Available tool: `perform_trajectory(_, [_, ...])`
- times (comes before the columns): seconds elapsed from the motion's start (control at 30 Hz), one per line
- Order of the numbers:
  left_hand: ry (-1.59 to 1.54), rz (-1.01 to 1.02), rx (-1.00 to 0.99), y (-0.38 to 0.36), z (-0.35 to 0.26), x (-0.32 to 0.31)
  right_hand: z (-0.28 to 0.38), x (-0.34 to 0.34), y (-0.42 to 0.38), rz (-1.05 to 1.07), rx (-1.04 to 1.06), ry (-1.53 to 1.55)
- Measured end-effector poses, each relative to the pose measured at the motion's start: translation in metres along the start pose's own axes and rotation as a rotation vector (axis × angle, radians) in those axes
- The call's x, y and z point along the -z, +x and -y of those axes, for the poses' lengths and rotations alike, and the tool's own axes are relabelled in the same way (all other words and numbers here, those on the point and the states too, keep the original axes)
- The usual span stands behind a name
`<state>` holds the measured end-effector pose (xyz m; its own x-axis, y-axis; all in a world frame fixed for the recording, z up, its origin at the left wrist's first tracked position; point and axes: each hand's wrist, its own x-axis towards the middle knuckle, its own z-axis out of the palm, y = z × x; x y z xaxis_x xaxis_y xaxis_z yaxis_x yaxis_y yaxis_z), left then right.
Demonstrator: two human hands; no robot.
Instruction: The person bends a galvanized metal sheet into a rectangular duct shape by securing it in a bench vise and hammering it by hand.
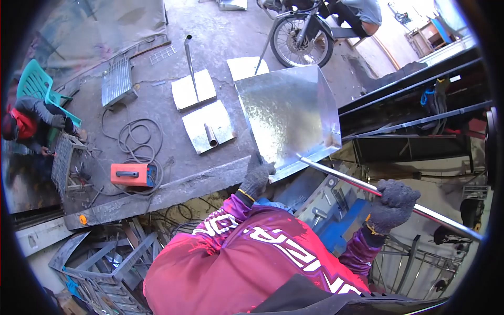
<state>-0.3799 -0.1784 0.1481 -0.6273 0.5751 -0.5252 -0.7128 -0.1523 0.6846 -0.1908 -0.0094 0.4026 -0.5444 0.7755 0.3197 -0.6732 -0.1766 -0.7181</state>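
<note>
Centre frame: shiny galvanised sheet-metal dustpan with long steel tube handle running to lower right. Left hand, grey-gloved, grip closed on the pan's lower edge. Right hand, grey-gloved, grip closed around the handle. Left of centre: orange welding machine on concrete floor.

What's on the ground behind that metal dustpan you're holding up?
Past the dustpan edges show two more flat pans with pipe handles, a coiled cable and a motorcycle wheel. The sheet hides the concrete directly behind it.
</note>
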Motion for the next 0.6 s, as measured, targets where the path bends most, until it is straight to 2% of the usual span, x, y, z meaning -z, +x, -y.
perform_trajectory(0.07, [0.039,0.042,-0.066,-0.007,-0.003,0.004,0.014,-0.002,0.008,0.02,0.013,-0.082])
perform_trajectory(0.13, [-0.13,0.19,0.049,-0.009,0.004,0.01,0.033,0.006,0.016,-0.05,-0.014,-0.066])
perform_trajectory(0.2, [-0.058,0.188,0.162,-0.019,-0.008,0.011,0.052,0.018,0.033,-0.044,-0.106,-0.05])
perform_trajectory(0.27, [-0.14,0.204,0.034,-0.02,0.007,0.016,0.064,0.04,0.047,-0.026,-0.185,0.016])
perform_trajectory(0.3, [-0.175,0.157,0.066,-0.034,-0.008,0.002,0.063,0.045,0.052,-0.066,-0.187,-0.02])
perform_trajectory(0.33, [-0.161,0.147,0.041,-0.032,0.0,0.005,0.061,0.048,0.055,-0.103,-0.193,-0.054])
perform_trajectory(0.4, [-0.035,0.023,0.263,-0.02,0.001,0.01,0.045,0.038,0.055,-0.263,-0.158,-0.111])
perform_trajectory(0.43, [-0.034,0.014,0.266,-0.009,0.014,0.026,0.035,0.033,0.053,-0.234,-0.167,-0.073])
perform_trajectory(0.5, [0.928,0.242,-0.447,0.009,0.046,0.063,0.008,0.018,0.044,-0.2,-0.17,-0.075])
perform_trajectory(0.53, [0.934,0.24,-0.44,0.007,0.048,0.053,-0.007,0.008,0.038,-0.194,-0.156,-0.118])
perform_trajectory(0.6, [0.41,-0.242,-0.007,0.002,0.05,0.008,-0.042,-0.009,0.026,-0.12,-0.134,-0.37])
